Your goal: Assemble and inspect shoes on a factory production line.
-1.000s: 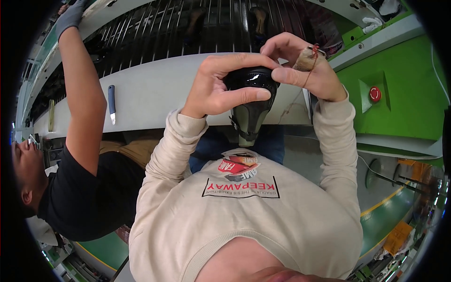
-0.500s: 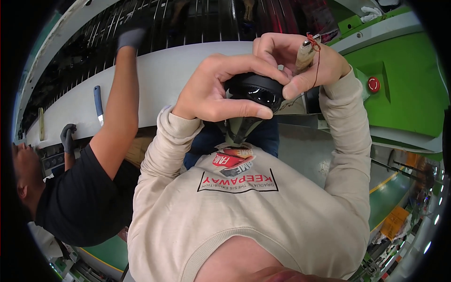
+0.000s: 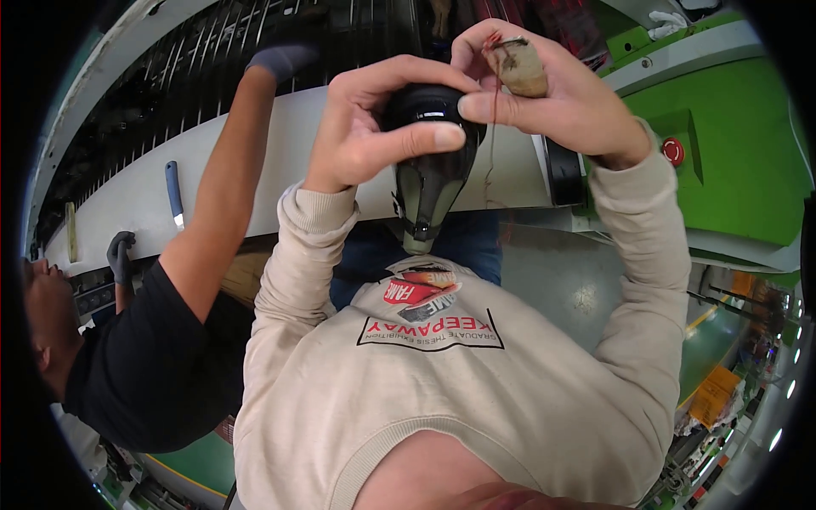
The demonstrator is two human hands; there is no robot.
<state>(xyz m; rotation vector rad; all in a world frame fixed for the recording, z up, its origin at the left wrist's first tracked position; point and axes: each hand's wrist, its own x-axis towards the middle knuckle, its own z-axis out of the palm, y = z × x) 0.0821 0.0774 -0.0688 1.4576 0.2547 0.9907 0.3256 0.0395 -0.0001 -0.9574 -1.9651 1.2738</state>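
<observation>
A dark, glossy glass bottle [image 3: 429,174] is held over the near edge of the white counter, its wide base away from me and its narrow neck pointing toward my shirt. My left hand [image 3: 357,127] is closed round the body near the base, thumb on the near side. At the base's right side, my right hand [image 3: 552,98] touches the glass with its thumb. That hand also keeps a stubby tan stick [image 3: 523,72], with red string tied at its tip, between thumb and fingers. A thin reddish thread [image 3: 493,144] dangles from it beside the bottle.
A co-worker's arm [image 3: 229,161] stretches across the white counter [image 3: 293,127] at left, the gloved hand [image 3: 285,61] over dark metal bars. A blue-handled blade [image 3: 174,195] lies nearby. On the right stands a green machine [image 3: 731,170] with a red stop button [image 3: 672,152].
Both my hands have moved away from me and slightly left with the bottle, which now shows its whole length. The stick's tip has swung left. The co-worker's reaching hand has shifted right.
</observation>
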